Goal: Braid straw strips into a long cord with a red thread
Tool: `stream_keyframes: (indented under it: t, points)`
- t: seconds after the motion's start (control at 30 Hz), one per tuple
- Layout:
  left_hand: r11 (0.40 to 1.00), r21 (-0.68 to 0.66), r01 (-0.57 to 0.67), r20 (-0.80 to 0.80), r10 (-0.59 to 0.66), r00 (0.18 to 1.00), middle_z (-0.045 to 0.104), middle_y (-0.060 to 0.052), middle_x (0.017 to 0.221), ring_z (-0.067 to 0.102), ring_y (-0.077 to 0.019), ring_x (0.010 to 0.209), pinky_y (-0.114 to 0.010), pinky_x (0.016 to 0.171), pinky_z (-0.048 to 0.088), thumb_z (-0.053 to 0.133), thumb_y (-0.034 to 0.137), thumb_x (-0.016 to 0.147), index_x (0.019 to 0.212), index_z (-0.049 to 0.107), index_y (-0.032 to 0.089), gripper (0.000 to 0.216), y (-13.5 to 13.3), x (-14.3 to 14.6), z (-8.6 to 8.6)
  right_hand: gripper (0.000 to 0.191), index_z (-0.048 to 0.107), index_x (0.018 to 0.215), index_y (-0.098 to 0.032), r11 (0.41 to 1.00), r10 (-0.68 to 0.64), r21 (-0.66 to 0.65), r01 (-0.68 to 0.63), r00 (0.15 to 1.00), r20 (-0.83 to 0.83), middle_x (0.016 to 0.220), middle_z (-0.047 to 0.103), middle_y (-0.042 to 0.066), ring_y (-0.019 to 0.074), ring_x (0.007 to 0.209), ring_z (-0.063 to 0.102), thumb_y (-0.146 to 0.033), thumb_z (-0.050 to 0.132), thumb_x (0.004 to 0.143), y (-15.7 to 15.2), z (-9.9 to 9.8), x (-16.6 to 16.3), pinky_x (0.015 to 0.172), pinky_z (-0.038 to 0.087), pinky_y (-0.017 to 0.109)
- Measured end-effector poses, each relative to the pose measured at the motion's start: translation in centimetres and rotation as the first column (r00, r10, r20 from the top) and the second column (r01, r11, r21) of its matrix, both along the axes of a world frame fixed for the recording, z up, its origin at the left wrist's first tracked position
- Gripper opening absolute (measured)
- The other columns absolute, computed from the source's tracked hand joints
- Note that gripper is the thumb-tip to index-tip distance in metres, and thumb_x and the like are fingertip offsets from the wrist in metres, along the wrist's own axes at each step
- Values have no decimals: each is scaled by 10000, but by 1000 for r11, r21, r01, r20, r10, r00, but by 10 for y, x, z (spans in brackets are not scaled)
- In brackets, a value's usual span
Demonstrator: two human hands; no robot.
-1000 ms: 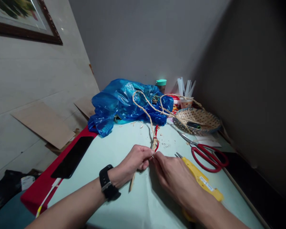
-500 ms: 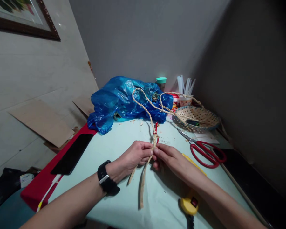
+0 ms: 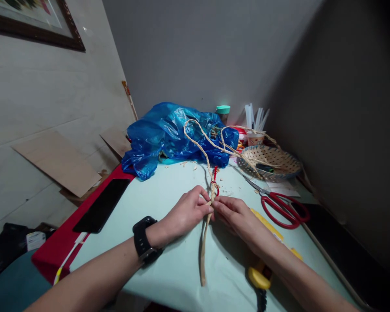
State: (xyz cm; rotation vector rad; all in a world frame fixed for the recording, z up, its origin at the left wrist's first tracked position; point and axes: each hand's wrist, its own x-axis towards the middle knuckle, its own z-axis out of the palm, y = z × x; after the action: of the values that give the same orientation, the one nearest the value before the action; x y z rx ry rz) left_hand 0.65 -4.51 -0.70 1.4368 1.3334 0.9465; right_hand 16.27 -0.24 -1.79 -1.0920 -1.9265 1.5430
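Note:
A braided straw rope (image 3: 204,149) runs from the blue plastic bag (image 3: 169,134) down to the middle of the pale green table (image 3: 169,268). A red thread (image 3: 216,180) is wound round it just above my fingers. My left hand (image 3: 186,212), with a black watch on its wrist, pinches the rope from the left. From the right, my right hand (image 3: 235,214) pinches the same spot. Loose straw ends (image 3: 204,249) trail from the pinch toward me across the table.
Red-handled scissors (image 3: 281,206) lie to the right, a yellow tool (image 3: 263,271) under my right forearm. A woven basket (image 3: 269,161) and a cup of white sticks (image 3: 255,125) stand at the back right. A black phone (image 3: 101,210) lies on the red edge at left.
My right hand came off the yellow tool side and closed on the rope next to my left hand. The loose straw ends swung from the left to hang straight toward me.

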Motion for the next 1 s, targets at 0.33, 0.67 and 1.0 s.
stream_keyframes:
  t: [0.33, 0.67, 1.0]
  points:
    - [972, 202, 121, -663, 44, 747, 675, -48, 758, 605, -186, 665, -278, 608, 399, 398, 201, 870, 852, 576, 183, 179, -22, 15, 18, 296, 545, 602, -168, 996, -31, 78, 32, 999, -13, 518, 487, -22, 107, 515, 410, -350, 495, 831, 3, -3, 2, 516, 291, 235]
    - [975, 206, 77, -596, 63, 800, 577, -20, 600, 501, -143, 570, -273, 576, 352, 423, 355, 893, 644, 584, 163, 353, -16, 15, 15, 292, 587, 672, -152, 997, -10, -73, 1, 993, -120, 616, 515, -8, 98, 553, 407, -393, 546, 831, 0, 3, 6, 501, 299, 212]
    - [932, -254, 257, 537, -85, 839, 424, 58, 606, 216, -18, 418, -158, 402, 142, 527, 282, 860, 879, 462, 170, 131, 9, 1, -10, 246, 578, 804, -178, 982, 120, 141, -128, 991, 65, 667, 564, 1, 109, 545, 410, -310, 401, 915, -1, 10, 9, 510, 301, 226]
